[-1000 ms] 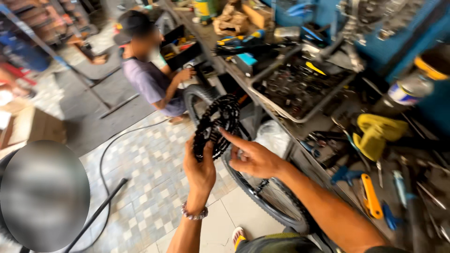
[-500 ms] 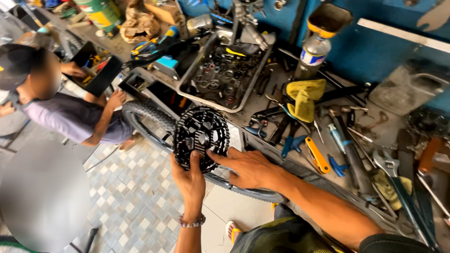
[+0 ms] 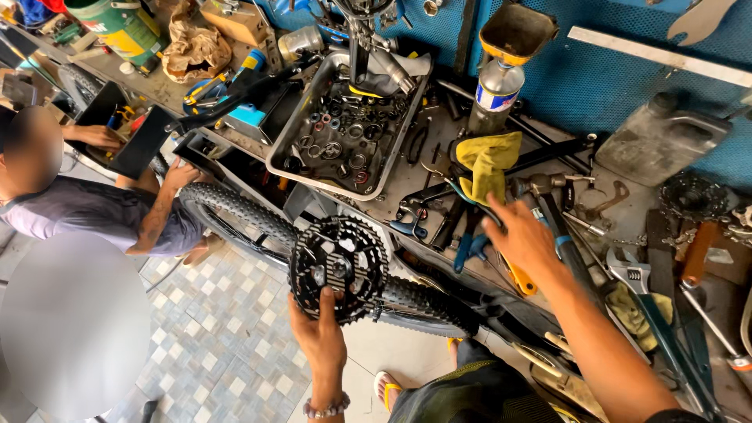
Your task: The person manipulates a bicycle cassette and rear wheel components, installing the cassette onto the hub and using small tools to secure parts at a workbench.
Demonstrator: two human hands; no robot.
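A black toothed chainring set [image 3: 339,269] is held upright in front of the bench edge, over a knobby bicycle tyre [image 3: 258,219] that runs below the worktop. The left hand [image 3: 319,333] grips it from beneath, thumb pressed on the face and fingers closed behind the lower rim; a beaded bracelet [image 3: 327,408] circles that wrist. The right hand [image 3: 523,239] is stretched out over the bench, palm down with fingers spread and holding nothing, its fingertips near blue-handled pliers [image 3: 470,247] and a yellow cloth [image 3: 486,163]; whether they touch the tools is hard to say.

Behind the cloth stands a clear bottle [image 3: 495,95] with a blue-and-white label and a funnel on top. To its left sits a grey metal tray [image 3: 298,125] of small rings and bearings. A green bucket [image 3: 117,27] with a pale label stands at the far left corner. A grey plastic jug [image 3: 662,141] leans against the blue pegboard wall [image 3: 611,74]. Another person [image 3: 102,211] crouches at left by the tyre.
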